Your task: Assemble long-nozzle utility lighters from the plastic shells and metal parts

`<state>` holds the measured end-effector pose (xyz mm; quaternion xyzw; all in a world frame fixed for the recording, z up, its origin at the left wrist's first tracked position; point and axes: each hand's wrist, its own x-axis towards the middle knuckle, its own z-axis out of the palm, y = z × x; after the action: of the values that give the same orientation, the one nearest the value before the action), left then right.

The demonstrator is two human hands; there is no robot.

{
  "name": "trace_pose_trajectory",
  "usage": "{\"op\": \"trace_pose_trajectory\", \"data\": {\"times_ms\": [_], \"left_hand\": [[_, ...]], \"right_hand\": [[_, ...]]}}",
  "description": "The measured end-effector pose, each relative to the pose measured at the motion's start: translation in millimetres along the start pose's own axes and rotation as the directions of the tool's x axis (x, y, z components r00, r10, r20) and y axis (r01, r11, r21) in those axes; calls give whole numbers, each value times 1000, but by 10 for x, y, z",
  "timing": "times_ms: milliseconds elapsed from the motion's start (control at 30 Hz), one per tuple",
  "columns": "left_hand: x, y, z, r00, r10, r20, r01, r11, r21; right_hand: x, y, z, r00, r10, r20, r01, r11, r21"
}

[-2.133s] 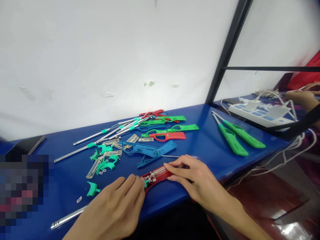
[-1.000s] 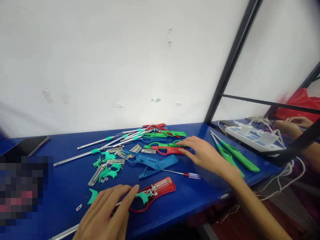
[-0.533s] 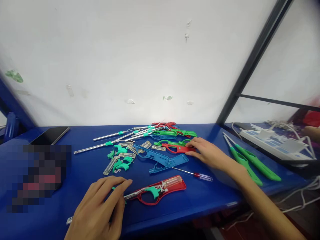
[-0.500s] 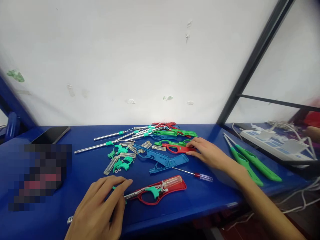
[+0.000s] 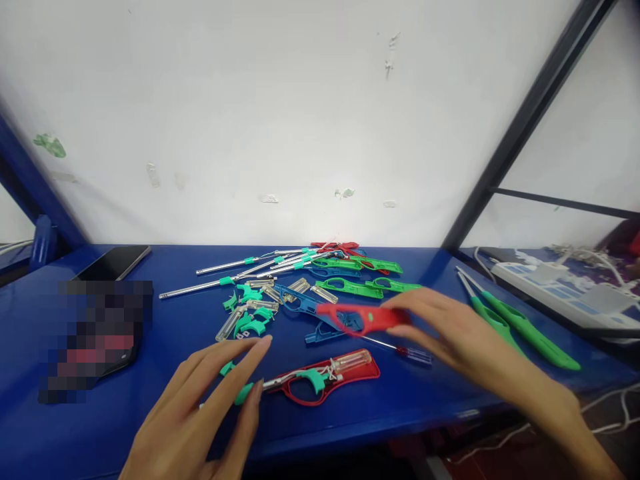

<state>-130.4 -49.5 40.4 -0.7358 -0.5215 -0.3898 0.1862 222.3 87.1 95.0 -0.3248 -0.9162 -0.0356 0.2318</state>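
Note:
In my right hand [image 5: 430, 327] is a red lighter shell half [image 5: 357, 319], pinched by its handle end and raised off the table. My left hand [image 5: 200, 400] hovers over the metal tube end of a partly assembled lighter, thumb and fingers apart. That lighter lies in a red lighter shell [image 5: 370, 373] with a teal trigger [image 5: 314, 380] and a clear fuel tank [image 5: 353, 361] set in it. Part of its tube is hidden by my left hand. Blue shell halves [image 5: 320, 332] lie beyond, partly behind the raised red half.
Behind are metal lighter tubes [image 5: 195, 288], loose teal triggers [image 5: 256, 327], clear tanks [image 5: 230, 325] and green shell halves [image 5: 345, 288]. A screwdriver [image 5: 415, 355] lies near my right hand. Green lighters [image 5: 535, 333] and a power strip [image 5: 530, 287] are right, a phone [image 5: 113, 263] left.
My right hand has lifted the red shell half off the pile and brought it nearer. My left hand's fingers have spread over the tube. The view has shifted slightly.

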Motion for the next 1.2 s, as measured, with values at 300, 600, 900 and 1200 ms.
{"op": "trace_pose_trajectory", "data": {"times_ms": [300, 600, 900, 1200], "left_hand": [[65, -62, 20, 978, 166, 129, -171, 985, 25], [53, -71, 45, 966, 204, 159, -210, 977, 24], [71, -45, 59, 968, 196, 154, -203, 979, 26], [76, -7, 92, 973, 182, 143, -183, 983, -5]], "right_hand": [[153, -614, 132, 969, -201, 141, 196, 979, 45], [102, -570, 231, 965, -203, 165, 200, 979, 33], [114, -584, 235, 964, -197, 179, 192, 980, 42], [106, -576, 246, 964, -197, 178, 191, 980, 51]]}}
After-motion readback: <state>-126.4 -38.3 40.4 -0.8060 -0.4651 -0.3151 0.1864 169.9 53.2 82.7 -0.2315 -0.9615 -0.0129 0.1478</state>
